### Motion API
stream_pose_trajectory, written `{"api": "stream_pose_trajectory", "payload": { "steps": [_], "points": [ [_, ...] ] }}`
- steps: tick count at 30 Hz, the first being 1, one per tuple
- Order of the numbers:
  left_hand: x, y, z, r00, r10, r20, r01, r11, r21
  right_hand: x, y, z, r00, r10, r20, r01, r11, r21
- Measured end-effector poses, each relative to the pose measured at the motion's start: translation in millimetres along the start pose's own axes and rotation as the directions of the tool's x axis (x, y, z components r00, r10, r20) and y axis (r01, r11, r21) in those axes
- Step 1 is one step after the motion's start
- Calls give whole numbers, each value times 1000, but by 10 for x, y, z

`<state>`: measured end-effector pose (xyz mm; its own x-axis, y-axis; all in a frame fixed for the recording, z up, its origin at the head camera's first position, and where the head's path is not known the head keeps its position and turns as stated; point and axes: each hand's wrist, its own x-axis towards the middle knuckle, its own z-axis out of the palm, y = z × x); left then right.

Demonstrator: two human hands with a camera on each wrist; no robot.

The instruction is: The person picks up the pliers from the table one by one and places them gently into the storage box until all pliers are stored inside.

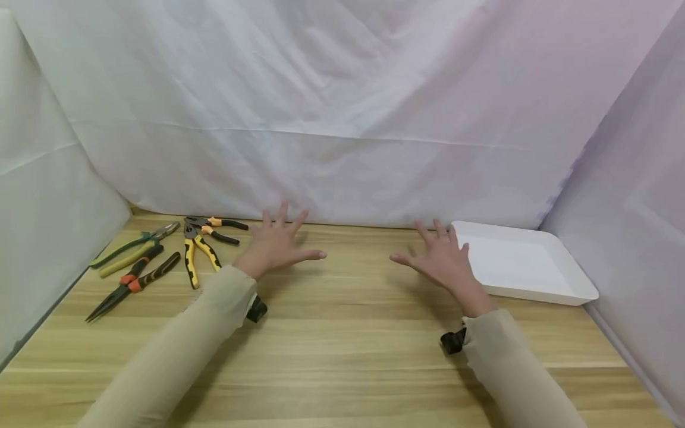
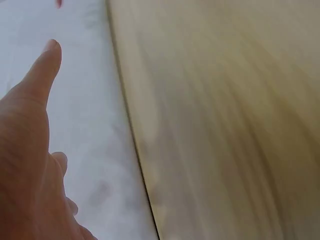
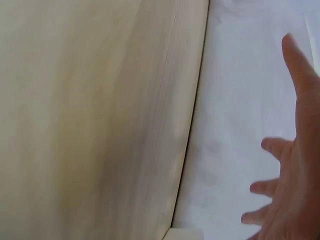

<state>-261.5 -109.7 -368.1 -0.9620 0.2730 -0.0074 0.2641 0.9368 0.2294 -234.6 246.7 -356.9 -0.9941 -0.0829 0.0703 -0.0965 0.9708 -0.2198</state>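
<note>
My left hand point(image 1: 274, 245) is held above the table with its fingers spread and nothing in it. Nearest to it are pliers with orange-and-black handles point(image 1: 214, 229) and pliers with yellow-and-black handles point(image 1: 200, 249). Farther left lie green-handled pliers point(image 1: 134, 246) and long-nose pliers with dark red-and-black handles point(image 1: 134, 278). My right hand point(image 1: 441, 258), also spread and holding nothing, hovers just left of a white tray point(image 1: 524, 261). In the wrist views, the left hand point(image 2: 25, 135) and right hand point(image 3: 295, 150) both show straight fingers.
The wooden table point(image 1: 342, 345) ends at a white cloth point(image 1: 332, 119) hanging along its back, with more cloth at the left and right sides. A small black camera point(image 1: 257, 309) is strapped at the left wrist and another black camera point(image 1: 453, 342) at the right.
</note>
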Motion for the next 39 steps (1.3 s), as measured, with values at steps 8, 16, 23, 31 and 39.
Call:
{"api": "stream_pose_trajectory", "payload": {
  "steps": [8, 16, 23, 31, 39],
  "points": [
    [68, 349, 62, 998, 61, 10, -58, 986, -155, -130, 271, -139, 994, 94, -61, -90, 994, 64],
    [119, 635, 108, 990, 112, -90, -136, 934, -332, -226, 451, -266, 987, 91, -133, -76, 990, 119],
    [172, 912, 157, 988, 108, -110, -149, 844, -515, -300, 656, -353, 977, 150, -153, -114, 968, 223],
    [197, 1176, 224, 987, 126, -97, -159, 783, -601, -350, 804, -438, 960, 212, -183, -154, 946, 286],
    [220, 1296, 268, 987, 130, -94, -160, 772, -615, -362, 946, -424, 947, 230, -225, -180, 958, 223]
  ]
}}
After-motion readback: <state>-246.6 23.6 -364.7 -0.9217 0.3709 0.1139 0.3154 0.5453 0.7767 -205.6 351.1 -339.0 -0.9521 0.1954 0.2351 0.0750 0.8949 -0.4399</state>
